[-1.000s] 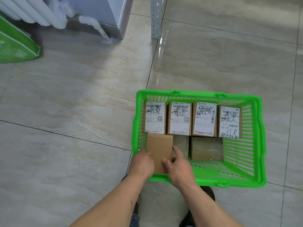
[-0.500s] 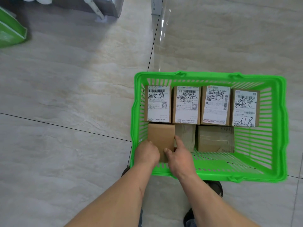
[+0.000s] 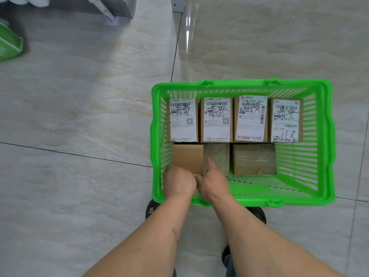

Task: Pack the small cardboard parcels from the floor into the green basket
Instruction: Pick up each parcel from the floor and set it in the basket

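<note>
A green basket (image 3: 327, 140) sits on the tiled floor (image 3: 79, 116), just in front of the person's dark shoes (image 3: 257, 214). Along its far wall stand four parcels in a row, side by side with their white shipping labels facing up: the first labelled parcel (image 3: 182, 119) at the left, a second (image 3: 216, 119), a third (image 3: 250, 118) and a fourth (image 3: 285, 119) at the right. In front of them lies a second row of three. The plain brown parcel (image 3: 186, 156) is at the left end, touching the taped parcel (image 3: 218, 156) beside it, and a wider taped parcel (image 3: 253, 158) lies just to the right of that.

Both hands reach over the near rim into the basket's near left corner. The left hand (image 3: 178, 181) grips the near left end of the plain brown parcel, fingers curled around its edge. The right hand (image 3: 212, 183) is pressed close against the left, its index finger stretched forward along the seam where the brown parcel meets the taped one, thumb at the brown parcel's near edge. The near right part of the basket floor is bare.

At the left edge of the view a green bag (image 3: 9, 47) stands on the floor, well apart from the basket.
</note>
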